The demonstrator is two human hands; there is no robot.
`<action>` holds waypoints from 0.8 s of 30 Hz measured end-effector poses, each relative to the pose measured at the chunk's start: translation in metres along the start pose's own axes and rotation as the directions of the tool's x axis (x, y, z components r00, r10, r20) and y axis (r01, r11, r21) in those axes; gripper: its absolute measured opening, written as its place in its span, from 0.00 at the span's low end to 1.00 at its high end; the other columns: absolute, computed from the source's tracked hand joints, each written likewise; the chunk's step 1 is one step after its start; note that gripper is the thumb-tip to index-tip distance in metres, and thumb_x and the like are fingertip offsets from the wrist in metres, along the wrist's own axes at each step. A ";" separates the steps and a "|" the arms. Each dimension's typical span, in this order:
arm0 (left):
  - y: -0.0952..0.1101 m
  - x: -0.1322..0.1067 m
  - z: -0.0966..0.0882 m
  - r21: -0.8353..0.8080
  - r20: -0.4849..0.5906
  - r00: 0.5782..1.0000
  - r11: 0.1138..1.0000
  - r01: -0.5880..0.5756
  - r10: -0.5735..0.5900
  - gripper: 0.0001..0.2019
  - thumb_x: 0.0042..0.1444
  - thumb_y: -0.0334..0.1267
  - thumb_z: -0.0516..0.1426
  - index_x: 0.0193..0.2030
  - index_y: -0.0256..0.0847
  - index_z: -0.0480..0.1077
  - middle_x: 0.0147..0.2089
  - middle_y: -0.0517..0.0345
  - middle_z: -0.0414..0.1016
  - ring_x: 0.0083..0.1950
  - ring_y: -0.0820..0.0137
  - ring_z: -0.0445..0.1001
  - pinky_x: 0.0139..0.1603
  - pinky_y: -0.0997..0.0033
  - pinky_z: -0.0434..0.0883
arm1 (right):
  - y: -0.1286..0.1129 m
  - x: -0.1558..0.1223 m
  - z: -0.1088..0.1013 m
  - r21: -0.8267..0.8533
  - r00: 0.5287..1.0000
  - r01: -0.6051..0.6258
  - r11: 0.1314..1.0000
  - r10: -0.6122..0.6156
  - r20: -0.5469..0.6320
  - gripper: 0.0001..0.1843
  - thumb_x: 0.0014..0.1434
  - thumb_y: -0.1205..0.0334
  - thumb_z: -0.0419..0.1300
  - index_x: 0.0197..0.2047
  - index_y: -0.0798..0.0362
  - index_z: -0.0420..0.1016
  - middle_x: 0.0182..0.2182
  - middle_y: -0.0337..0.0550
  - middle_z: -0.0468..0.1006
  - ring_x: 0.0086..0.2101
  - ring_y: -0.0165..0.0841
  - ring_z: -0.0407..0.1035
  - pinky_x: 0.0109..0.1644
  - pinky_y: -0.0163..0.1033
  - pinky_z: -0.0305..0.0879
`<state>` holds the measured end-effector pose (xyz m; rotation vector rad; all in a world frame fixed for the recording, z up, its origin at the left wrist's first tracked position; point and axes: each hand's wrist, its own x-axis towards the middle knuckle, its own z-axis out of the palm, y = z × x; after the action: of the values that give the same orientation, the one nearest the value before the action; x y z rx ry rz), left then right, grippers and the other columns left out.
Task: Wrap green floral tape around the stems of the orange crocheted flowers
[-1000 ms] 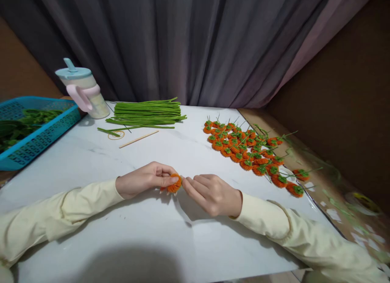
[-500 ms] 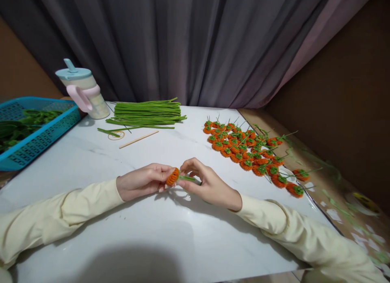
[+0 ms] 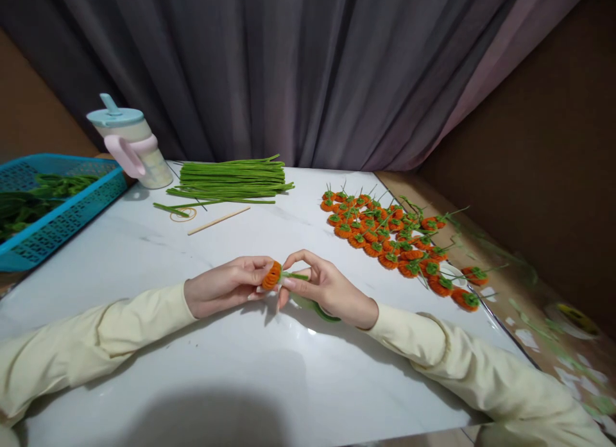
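Note:
Between the fingertips of my left hand (image 3: 233, 283) is a small orange pipe-cleaner pumpkin (image 3: 272, 276), lying on its side above the table. Its green stem (image 3: 298, 276) points right. My right hand (image 3: 327, 286) pinches at the base of that stem, where a pale green strip runs, with thumb and forefinger closed. Under the right palm, partly hidden, shows a curved green edge (image 3: 328, 315), perhaps a roll of tape. To the right, several finished-looking orange pumpkins (image 3: 370, 226) with green tops and thin wire ends stand in rows.
A bundle of green pipe cleaners (image 3: 231, 179) lies at the back of the white table (image 3: 192, 383). Nearer are a wooden stick (image 3: 219, 220) and a rubber band (image 3: 183, 215). At left stand a lidded cup (image 3: 137, 145) and a blue basket (image 3: 62, 216) of green pieces.
My right fingers have shifted around the stem, with lower fingers now showing beneath the pumpkin. The pumpkin has tilted slightly more upright, and the green edge under my right palm shows more.

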<state>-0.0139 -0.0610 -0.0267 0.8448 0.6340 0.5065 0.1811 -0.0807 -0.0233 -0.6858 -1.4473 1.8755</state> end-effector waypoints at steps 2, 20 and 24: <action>0.001 -0.001 0.002 -0.004 0.000 1.000 1.000 0.016 -0.016 0.11 0.46 0.34 0.65 0.28 0.34 0.65 0.26 0.58 0.69 0.26 0.77 0.60 0.27 0.78 0.56 | 0.002 -0.001 0.000 -0.027 0.999 0.035 0.999 -0.036 -0.002 0.11 0.60 0.58 0.59 0.40 0.52 0.60 0.26 0.39 0.78 0.26 0.26 0.70 0.31 0.32 0.61; 0.007 0.007 -0.014 0.291 -0.123 0.969 0.941 -0.172 0.215 0.15 0.49 0.45 0.64 0.34 0.36 0.67 0.27 0.62 0.64 0.25 0.78 0.57 0.25 0.78 0.54 | 0.014 -0.004 -0.008 -0.102 0.987 0.032 0.994 -0.048 -0.156 0.12 0.54 0.56 0.64 0.29 0.56 0.69 0.23 0.42 0.79 0.25 0.30 0.73 0.35 0.37 0.68; 0.004 0.011 -0.024 0.584 -0.118 0.935 0.785 -0.206 0.334 0.13 0.54 0.46 0.59 0.37 0.37 0.65 0.31 0.60 0.66 0.30 0.74 0.62 0.31 0.74 0.59 | 0.017 0.000 -0.013 0.043 0.984 0.020 0.999 -0.012 -0.176 0.15 0.48 0.54 0.68 0.28 0.57 0.72 0.22 0.42 0.79 0.22 0.30 0.71 0.31 0.37 0.68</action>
<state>-0.0232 -0.0391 -0.0393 1.4779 0.8905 0.6940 0.1874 -0.0752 -0.0432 -0.7949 -1.2919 1.7813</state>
